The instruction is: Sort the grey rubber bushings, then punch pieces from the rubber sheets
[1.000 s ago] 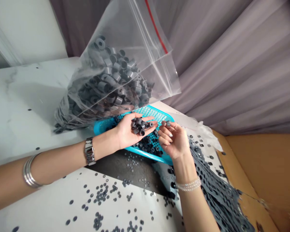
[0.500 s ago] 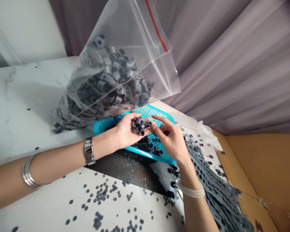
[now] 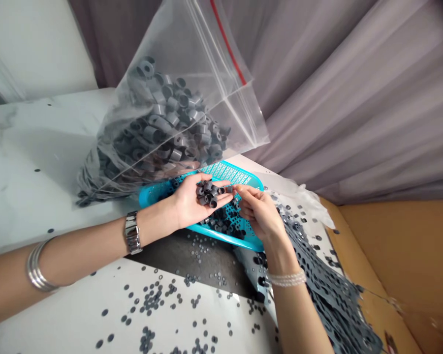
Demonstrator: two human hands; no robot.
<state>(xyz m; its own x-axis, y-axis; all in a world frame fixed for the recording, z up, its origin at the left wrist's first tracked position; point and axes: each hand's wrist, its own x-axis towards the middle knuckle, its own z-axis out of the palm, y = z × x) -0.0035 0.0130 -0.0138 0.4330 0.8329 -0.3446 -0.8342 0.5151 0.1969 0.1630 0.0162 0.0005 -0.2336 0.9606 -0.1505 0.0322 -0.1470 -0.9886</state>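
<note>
Grey rings (image 3: 206, 194): about 12 cupped on left hand (image 3: 190, 204) palm, fingers curled under pile | right hand (image 3: 260, 214): fingers together at left fingertips, grip hidden | 1 blue tray (image 3: 229, 172) below | 1 zip bag (image 3: 166, 118) behind, on desk (image 3: 40, 167)

The right hand with the white bead bracelet (image 3: 260, 216) has moved in from its earlier spot apart from the other hand. Its fingertips (image 3: 239, 189) now meet the fingers of the left hand (image 3: 188, 204), just beside the grey cylindrical rings (image 3: 205, 193) cupped in that palm.
</note>
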